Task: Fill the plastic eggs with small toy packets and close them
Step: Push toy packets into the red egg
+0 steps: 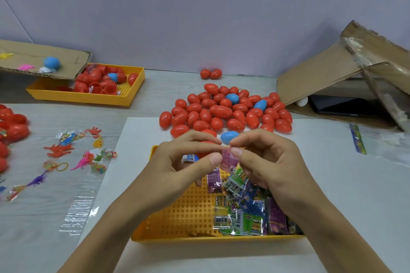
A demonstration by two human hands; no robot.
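Counter (137,111): grey, against a pale wall; white sheet under a yellow tray (177,213) of toy packets (244,213); pile of plastic eggs (226,111) behind.
Grip: left hand (184,162) and right hand (266,162) both pinch one pink packet (228,158) above the tray.
Hidden: packet print unreadable.

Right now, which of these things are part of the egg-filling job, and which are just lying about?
Part of the job:
hands pinching pink packet
yellow tray of packets
pile of eggs

Lying about:
cardboard box
loose rubber toys
far yellow tray
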